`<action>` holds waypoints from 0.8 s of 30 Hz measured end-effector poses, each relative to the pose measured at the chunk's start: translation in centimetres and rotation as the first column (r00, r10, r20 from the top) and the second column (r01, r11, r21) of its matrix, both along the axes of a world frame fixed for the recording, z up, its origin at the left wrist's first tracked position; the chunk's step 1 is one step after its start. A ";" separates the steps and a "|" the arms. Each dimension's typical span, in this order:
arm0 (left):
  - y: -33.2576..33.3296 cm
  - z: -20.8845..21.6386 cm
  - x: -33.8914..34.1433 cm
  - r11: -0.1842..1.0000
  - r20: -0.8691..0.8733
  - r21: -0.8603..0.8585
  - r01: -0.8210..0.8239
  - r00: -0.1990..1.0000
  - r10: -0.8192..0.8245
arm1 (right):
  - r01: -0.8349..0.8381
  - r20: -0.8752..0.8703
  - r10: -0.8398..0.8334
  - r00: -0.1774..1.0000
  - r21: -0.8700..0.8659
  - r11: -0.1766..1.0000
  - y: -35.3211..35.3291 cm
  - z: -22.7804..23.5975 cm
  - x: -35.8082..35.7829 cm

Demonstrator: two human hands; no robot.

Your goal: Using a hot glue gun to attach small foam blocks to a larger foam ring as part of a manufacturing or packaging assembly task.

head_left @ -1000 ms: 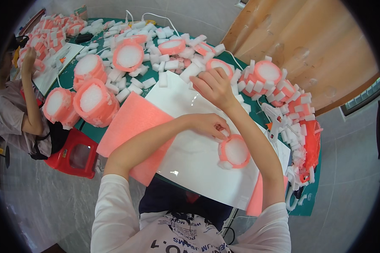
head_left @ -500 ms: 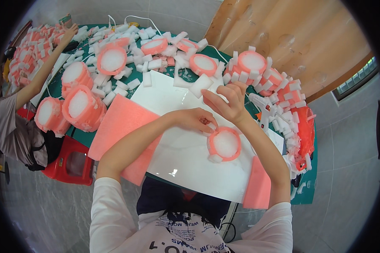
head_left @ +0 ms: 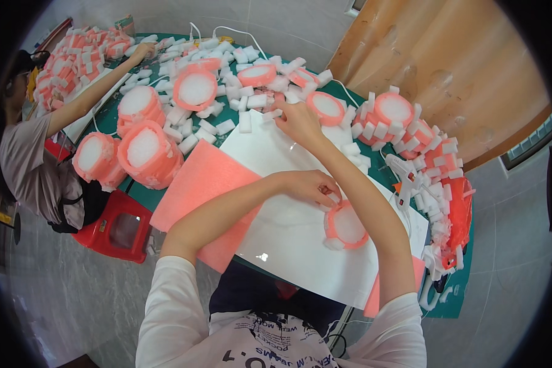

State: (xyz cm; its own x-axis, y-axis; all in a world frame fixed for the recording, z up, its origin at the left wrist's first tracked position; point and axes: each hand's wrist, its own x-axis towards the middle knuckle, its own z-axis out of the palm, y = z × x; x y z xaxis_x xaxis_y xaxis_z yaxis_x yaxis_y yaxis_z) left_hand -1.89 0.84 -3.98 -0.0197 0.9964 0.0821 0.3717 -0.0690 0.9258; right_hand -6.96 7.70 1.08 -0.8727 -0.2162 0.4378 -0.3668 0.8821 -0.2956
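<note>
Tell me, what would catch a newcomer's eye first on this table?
The pink foam rings with white centres, stacked at the left of the green table amid scattered white foam blocks. On the white sheet the left hand presses one ring, while the right hand reaches into the blocks. At the far left another person's hand works too.

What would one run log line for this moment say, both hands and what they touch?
left hand: fingers on pink foam ring | right hand: reaching among white foam blocks | surface: white sheet
</note>
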 end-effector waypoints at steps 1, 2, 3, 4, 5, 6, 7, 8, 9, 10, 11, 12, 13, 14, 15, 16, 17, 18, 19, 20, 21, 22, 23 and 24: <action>0.0 -0.2 -0.1 1.000 0.018 0.014 0.012 1.000 -0.013 | 0.064 -0.089 -0.055 0.995 0.108 0.992 -0.4 -0.2 -0.8; 0.1 -0.4 -0.1 0.999 0.036 0.029 0.026 0.999 -0.027 | 0.059 -0.091 -0.050 0.995 0.105 0.993 -0.6 -0.6 -1.6; 0.0 0.0 0.0 0.999 0.036 0.029 0.025 0.999 -0.026 | 0.108 -0.167 -0.085 0.982 0.132 0.985 -0.8 -0.9 -2.1; 0.0 0.4 0.1 1.000 0.041 0.019 0.025 0.999 -0.026 | 0.159 -0.244 -0.118 0.963 0.156 0.975 -0.8 -1.2 -2.5; 0.0 0.7 0.2 1.000 0.045 0.011 0.025 0.999 -0.026 | 0.160 -0.244 -0.118 0.963 0.158 0.975 -0.4 -1.4 -2.6; -0.3 0.1 0.0 1.000 0.048 0.004 0.009 0.999 -0.009 | 0.142 -0.192 -0.124 0.974 0.085 0.986 -1.2 -0.9 -2.2; -0.1 -0.6 -0.2 1.000 0.051 0.007 0.017 0.999 -0.017 | 0.134 -0.141 -0.131 0.981 0.017 0.991 -1.5 -0.3 -1.6; -0.1 -1.3 -0.4 1.000 0.055 0.011 0.025 0.998 -0.025 | 0.125 -0.141 -0.121 0.983 0.016 0.992 -1.7 0.1 -1.1; 0.0 -0.7 -0.2 0.999 0.057 0.018 0.032 0.998 -0.033 | 0.103 -0.101 -0.104 0.989 -0.013 0.995 -1.0 0.5 -0.3; -0.2 0.5 0.1 0.999 0.061 -0.032 0.018 0.998 -0.016 | 0.078 -0.061 -0.081 0.995 -0.047 0.996 -0.5 1.0 0.5; -0.4 1.3 0.2 0.997 0.065 -0.083 0.005 0.998 0.001 | 0.081 -0.060 -0.083 0.995 -0.042 0.996 0.0 1.4 1.6; -0.5 1.8 0.4 0.997 0.065 -0.079 0.005 0.998 0.001 | 0.024 -0.063 -0.030 0.998 -0.088 0.996 0.1 2.3 3.1; -0.7 2.0 0.3 0.996 0.027 -0.085 -0.010 1.000 0.012 | -0.035 -0.068 0.026 0.997 -0.137 0.990 0.3 3.0 4.3; -0.8 2.1 0.2 0.995 -0.011 -0.092 -0.024 1.000 0.023 | -0.038 -0.067 0.029 0.997 -0.135 0.990 0.4 3.7 5.3; -0.8 2.0 0.3 0.996 -0.010 -0.091 -0.024 1.000 0.023 | -0.045 -0.056 0.038 0.998 -0.115 0.992 0.6 4.3 6.3; -0.9 1.9 0.3 0.996 -0.009 -0.082 -0.036 0.999 0.035 | -0.053 -0.044 0.049 0.998 -0.096 0.994 0.8 4.7 6.8; -1.1 1.8 0.3 0.996 -0.008 -0.075 -0.049 0.999 0.048 | -0.055 -0.044 0.051 0.998 -0.097 0.994 1.1 4.6 6.7; -1.0 1.9 0.3 0.996 -0.010 -0.072 -0.043 0.999 0.043 | -0.110 -0.117 0.108 0.987 -0.014 0.994 1.7 4.2 6.5; -0.9 1.9 0.3 0.997 -0.013 -0.065 -0.047 0.999 0.047 | -0.160 -0.183 0.171 0.968 0.072 0.985 2.1 3.8 6.1; -0.9 2.0 0.3 0.997 -0.017 -0.058 -0.053 0.998 0.053 | -0.158 -0.186 0.169 0.968 0.073 0.985 2.3 3.6 5.5; -0.8 2.0 0.3 0.997 -0.018 -0.056 -0.051 0.999 0.050 | -0.170 -0.202 0.196 0.960 0.136 0.976 2.4 3.4 4.6; -0.8 1.9 0.2 0.998 -0.020 -0.048 -0.044 0.999 0.043 | -0.186 -0.218 0.228 0.949 0.195 0.963 2.3 3.1 3.5; -0.8 1.9 0.2 0.998 -0.023 -0.041 -0.038 0.999 0.037 | -0.191 -0.222 0.233 0.947 0.194 0.962 2.0 2.9 2.2; -0.5 1.7 0.1 0.999 -0.025 -0.038 -0.038 0.999 0.037 | -0.132 -0.285 0.201 0.937 0.244 0.961 1.7 2.6 0.7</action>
State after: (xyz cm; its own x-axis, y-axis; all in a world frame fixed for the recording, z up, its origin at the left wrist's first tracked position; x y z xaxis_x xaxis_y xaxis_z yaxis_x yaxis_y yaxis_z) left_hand -1.74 0.31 -2.31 -0.0553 0.9975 0.0446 0.3956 -0.0191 0.9182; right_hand -6.24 9.39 3.63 -0.6482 -0.4668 0.6016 -0.5556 0.8302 0.0456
